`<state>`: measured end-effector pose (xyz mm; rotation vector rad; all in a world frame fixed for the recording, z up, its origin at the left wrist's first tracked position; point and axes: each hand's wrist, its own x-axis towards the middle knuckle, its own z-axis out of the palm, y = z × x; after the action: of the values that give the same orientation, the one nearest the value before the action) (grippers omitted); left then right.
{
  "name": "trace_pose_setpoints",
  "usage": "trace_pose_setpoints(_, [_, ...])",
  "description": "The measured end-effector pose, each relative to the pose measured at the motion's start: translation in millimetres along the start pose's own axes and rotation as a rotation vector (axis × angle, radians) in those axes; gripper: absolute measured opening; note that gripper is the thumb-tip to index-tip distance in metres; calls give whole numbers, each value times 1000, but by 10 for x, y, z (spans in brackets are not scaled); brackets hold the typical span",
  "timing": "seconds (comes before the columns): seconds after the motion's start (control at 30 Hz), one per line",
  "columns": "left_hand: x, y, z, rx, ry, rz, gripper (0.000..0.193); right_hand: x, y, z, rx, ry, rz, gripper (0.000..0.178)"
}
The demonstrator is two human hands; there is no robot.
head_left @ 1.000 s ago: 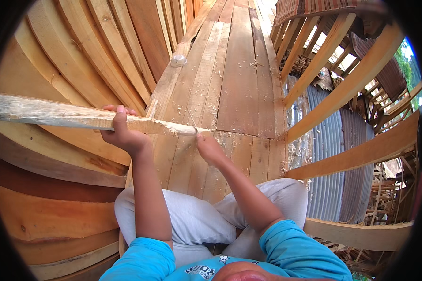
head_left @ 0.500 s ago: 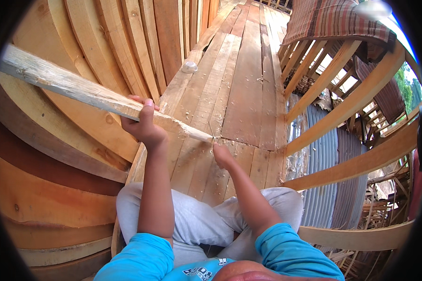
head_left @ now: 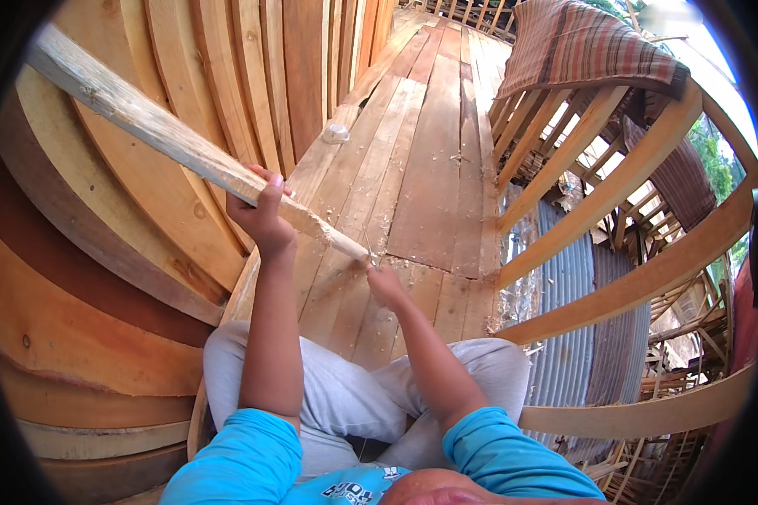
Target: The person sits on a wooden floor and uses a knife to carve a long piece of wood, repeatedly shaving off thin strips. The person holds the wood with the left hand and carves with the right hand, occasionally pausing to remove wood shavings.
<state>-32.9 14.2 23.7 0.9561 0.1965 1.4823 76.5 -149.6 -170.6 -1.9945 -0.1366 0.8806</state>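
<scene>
A long pale wooden pole [head_left: 152, 130] slants from the upper left down toward the middle, its near end whittled to a taper. My left hand [head_left: 263, 215] is closed around it a little above the tapered part, thumb on top. At the tapered tip my right hand [head_left: 385, 284] is closed on a knife [head_left: 367, 240]; only a thin bit of blade shows, standing up beside the tip, and the handle is hidden in the fist. Fine shavings [head_left: 379, 225] lie scattered on the floorboards [head_left: 425, 185] around the tip.
A plank wall [head_left: 135, 278] curves close along my left. To the right runs a slatted wooden railing [head_left: 598, 244] with a striped cloth [head_left: 589, 50] over it; corrugated metal sheets [head_left: 564, 295] lie beyond. A small clear container [head_left: 337, 133] sits on the floor by the wall.
The pole now slopes more steeply, its far end higher in view. My right hand and the tip have shifted slightly left, and the whole view has moved a little. Both grips stay closed.
</scene>
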Motion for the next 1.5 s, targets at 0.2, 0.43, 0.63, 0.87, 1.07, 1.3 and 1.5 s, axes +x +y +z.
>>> trace_pose_setpoints(0.2, [19,1,-42,-63,-92,-35,28,120,42,-26,-56,24,-333,30])
trace_pose_setpoints(0.43, [2,12,-41,-211,-358,-75,37,256,109,-16,290,-151,217,38])
trace_pose_setpoints(0.63, [-85,-23,56,-291,-571,-137,39,116,156,81,478,-129,254,47])
trace_pose_setpoints(0.87, [-26,-62,12,-324,-617,-113,39,-60,-8,156,298,-21,105,47])
trace_pose_setpoints(1.07, [6,-95,-2,-295,-619,-151,36,4,34,136,247,-5,75,51])
trace_pose_setpoints(1.3, [11,-117,20,-281,-647,-162,38,-6,19,105,308,-71,97,48])
trace_pose_setpoints(1.5, [21,-106,-3,-246,-619,-141,38,-194,-139,105,329,-101,71,50])
